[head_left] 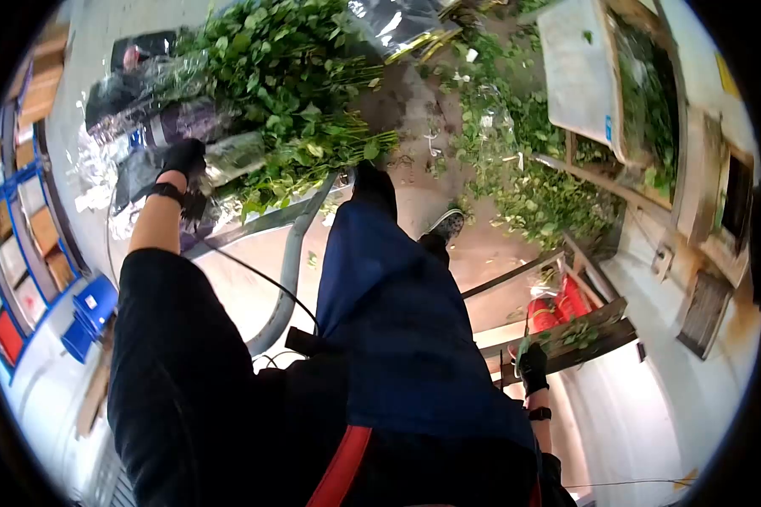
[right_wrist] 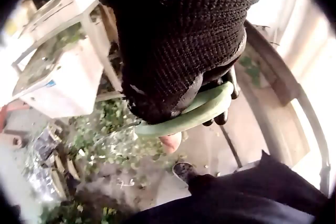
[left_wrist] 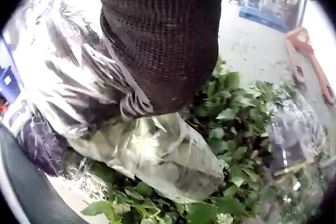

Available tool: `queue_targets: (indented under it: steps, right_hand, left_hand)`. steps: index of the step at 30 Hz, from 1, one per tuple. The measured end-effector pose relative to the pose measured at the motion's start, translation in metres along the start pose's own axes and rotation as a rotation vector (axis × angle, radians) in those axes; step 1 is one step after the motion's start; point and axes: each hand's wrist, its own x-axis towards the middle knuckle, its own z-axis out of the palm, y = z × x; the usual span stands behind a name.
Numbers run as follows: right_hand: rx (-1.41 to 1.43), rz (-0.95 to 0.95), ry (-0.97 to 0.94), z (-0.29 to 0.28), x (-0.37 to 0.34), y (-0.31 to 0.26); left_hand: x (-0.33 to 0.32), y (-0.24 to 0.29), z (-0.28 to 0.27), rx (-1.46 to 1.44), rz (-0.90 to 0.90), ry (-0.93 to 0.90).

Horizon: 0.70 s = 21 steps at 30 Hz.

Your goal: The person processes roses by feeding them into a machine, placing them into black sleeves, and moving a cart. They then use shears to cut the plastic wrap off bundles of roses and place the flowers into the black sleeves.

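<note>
My left hand [head_left: 184, 159], in a black glove, is over plastic-wrapped bundles [head_left: 232, 156] at the upper left. In the left wrist view the glove [left_wrist: 163, 45] overlaps silvery wrap [left_wrist: 73, 61] and a clear plastic sleeve [left_wrist: 163, 155]; its fingers are hidden, so I cannot tell whether they grip it. Green leafy stems [head_left: 287, 76] stick out beside the bundles. Low on the right, my gloved right hand [head_left: 533, 367] is beside a wooden rail. Its fingers curl round a tool with a pale green curved handle [right_wrist: 194, 116], and a bare fingertip [right_wrist: 170, 141] shows below.
A grey curved metal tube [head_left: 292, 270] runs between the bundles and my body. Cut leaves [head_left: 533, 194] litter the floor at right. Red cylinders [head_left: 558, 308] sit by the wooden rail [head_left: 596, 346]. A white-panelled machine [head_left: 579, 72] stands upper right, blue-framed shelving [head_left: 25, 220] at left.
</note>
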Motion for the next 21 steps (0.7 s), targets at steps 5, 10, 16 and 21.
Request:
queue_targets:
  steps: [5,10,16,21]
  right_hand:
    - [0.601,0.330,-0.022,0.044,-0.029,0.044]
    - [0.289,-0.295,0.374,0.022,-0.015,-0.045]
    - [0.115,-0.747,0.848,-0.115,-0.035,-0.145]
    - [0.109,-0.530,0.870,-0.172,-0.052,-0.090]
  left_hand:
    - [-0.044,0.076,-0.067,0.065,0.461,0.176]
    - [-0.091,0.221,-0.165,-0.047,0.878,0.161]
    - [-0.169,0.368,-0.248,-0.162,1.262,0.137]
    - [-0.215,0.439,-0.262,-0.010,1.241,-0.234]
